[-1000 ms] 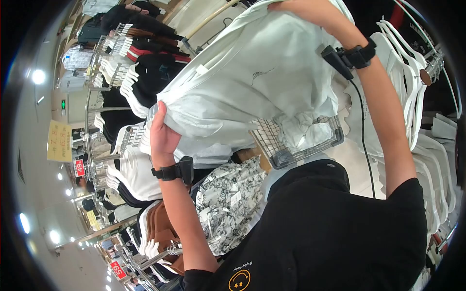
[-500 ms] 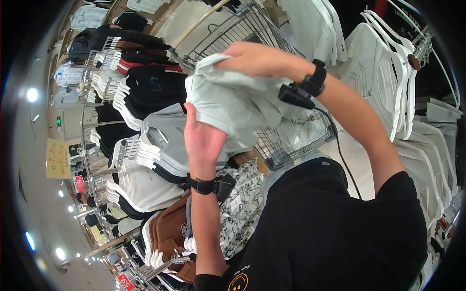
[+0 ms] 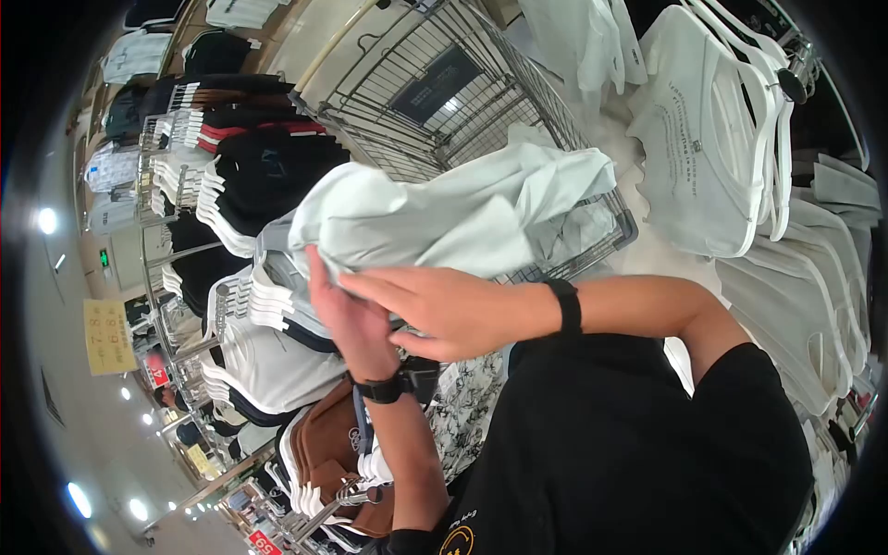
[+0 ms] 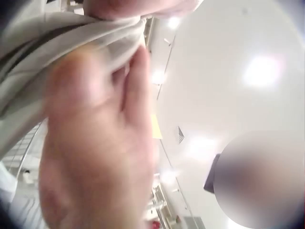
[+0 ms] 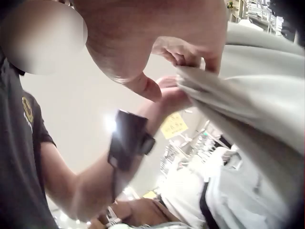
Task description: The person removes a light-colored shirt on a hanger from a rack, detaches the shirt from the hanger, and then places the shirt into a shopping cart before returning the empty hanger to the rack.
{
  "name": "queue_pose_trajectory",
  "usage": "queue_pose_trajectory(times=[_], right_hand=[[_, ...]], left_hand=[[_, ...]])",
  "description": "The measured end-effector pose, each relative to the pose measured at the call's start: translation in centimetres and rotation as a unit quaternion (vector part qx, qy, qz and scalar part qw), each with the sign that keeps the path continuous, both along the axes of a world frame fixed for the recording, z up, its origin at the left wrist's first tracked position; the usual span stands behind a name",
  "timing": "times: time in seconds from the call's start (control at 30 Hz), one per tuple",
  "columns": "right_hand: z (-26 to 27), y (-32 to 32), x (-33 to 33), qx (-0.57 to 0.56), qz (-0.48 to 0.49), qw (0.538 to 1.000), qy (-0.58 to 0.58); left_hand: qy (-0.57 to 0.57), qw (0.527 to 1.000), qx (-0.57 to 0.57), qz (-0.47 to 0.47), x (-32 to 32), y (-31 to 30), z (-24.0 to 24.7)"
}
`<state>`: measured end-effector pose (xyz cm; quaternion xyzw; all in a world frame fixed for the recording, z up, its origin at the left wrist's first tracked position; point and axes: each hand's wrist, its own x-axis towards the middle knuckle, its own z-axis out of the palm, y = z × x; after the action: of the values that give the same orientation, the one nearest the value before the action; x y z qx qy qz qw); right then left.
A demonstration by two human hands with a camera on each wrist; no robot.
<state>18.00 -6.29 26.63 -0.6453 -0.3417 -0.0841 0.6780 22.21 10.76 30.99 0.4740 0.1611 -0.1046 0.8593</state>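
Note:
A pale white shirt is bunched and stretches from my left hand across the shopping cart in the head view. My left hand holds one end of it, thumb up; in the left wrist view the blurred fingers stand against the cloth folds. My right hand crosses in front of the left hand, fingers stretched toward the shirt's lower edge and thumb apart. Seen from the right wrist, its fingertips touch the gathered edge of the cloth.
White shirts on hangers hang at the right. At the left stand racks of black clothes, white clothes and brown clothes. A patterned garment lies below the hands. Pale cloth lies in the cart's near end.
The shirt, first spread wide between both hands, is gathered and lowered over the cart. My right hand has come down and toward me, from the shirt's far side to beside my left hand.

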Motion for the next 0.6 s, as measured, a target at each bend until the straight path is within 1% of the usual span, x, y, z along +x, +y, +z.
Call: queue_pose_trajectory(times=[0.03, 0.07, 0.1, 0.13, 0.17, 0.2, 0.23, 0.27, 0.3, 0.33, 0.37, 0.4, 0.43, 0.47, 0.5, 0.53, 0.57, 0.6], right_hand=[[-0.2, -0.4, -0.4, -0.004, 0.015, 0.999, -0.033], [-0.1, -0.6, -0.6, -0.003, 0.031, 0.999, -0.010], [-1.3, -1.3, -0.6, -0.106, 0.071, 0.991, 0.047], [-3.3, -2.5, -0.5, -0.208, 0.111, 0.967, 0.101], [-6.5, -2.9, -0.8, -0.227, 0.106, 0.966, 0.057], [-9.8, -3.4, -0.5, -0.248, 0.097, 0.964, 0.008], [-11.3, -4.1, -0.4, -0.321, 0.134, 0.938, 0.008], [-11.3, -5.2, 0.1, -0.404, 0.187, 0.896, 0.007], [-11.0, -6.1, 1.0, -0.399, 0.193, 0.897, 0.002], [-10.5, -7.0, 2.0, -0.360, 0.215, 0.904, 0.087], [-9.9, -7.6, 3.1, -0.321, 0.234, 0.902, 0.171], [-9.0, -8.1, 4.3, -0.320, 0.238, 0.902, 0.167], [-8.0, -8.5, 5.4, -0.283, 0.169, 0.926, 0.184], [-7.4, -8.5, 6.1, -0.245, 0.098, 0.943, 0.201], [-7.1, -7.7, 6.3, -0.245, 0.096, 0.944, 0.200], [-6.9, -6.3, 6.4, -0.161, 0.028, 0.980, 0.111], [-6.9, -4.9, 6.4, -0.074, -0.042, 0.996, 0.020], [-7.4, -3.0, 6.0, -0.074, -0.045, 0.996, 0.022]], left_hand=[[0.003, 1.000, 0.001, 0.003, -0.1, 0.7, 0.6], [-0.032, 0.997, 0.042, 0.052, -0.4, 1.2, 1.4], [-0.066, 0.989, 0.083, 0.101, -0.7, 1.9, 2.4], [-0.089, 0.990, 0.056, 0.094, -0.9, 3.1, 3.6], [-0.113, 0.989, 0.031, 0.087, -1.1, 4.6, 4.8], [-0.169, 0.984, -0.062, -0.017, -0.7, 6.0, 5.4], [-0.185, 0.978, -0.089, -0.031, -0.8, 6.8, 6.4], [-0.217, 0.976, -0.038, 0.003, -1.0, 7.3, 7.0], [-0.245, 0.969, 0.013, 0.038, -1.3, 7.7, 7.5], [-0.246, 0.968, 0.020, 0.043, -1.6, 7.5, 7.9], [-0.254, 0.934, 0.199, 0.152, -1.9, 6.8, 8.0], [-0.251, 0.859, 0.367, 0.254, -2.3, 6.0, 7.9], [-0.253, 0.857, 0.368, 0.256, -3.0, 5.7, 7.6], [-0.311, 0.729, 0.574, 0.207, -3.9, 5.3, 7.1], [-0.349, 0.553, 0.743, 0.143, -4.6, 4.6, 6.5], [-0.409, 0.632, 0.643, 0.141, -4.3, 3.0, 5.8], [-0.326, 0.817, 0.422, 0.219, -5.0, 1.0, 4.7], [-0.363, 0.784, 0.466, 0.190, -5.0, 0.9, 4.0]])
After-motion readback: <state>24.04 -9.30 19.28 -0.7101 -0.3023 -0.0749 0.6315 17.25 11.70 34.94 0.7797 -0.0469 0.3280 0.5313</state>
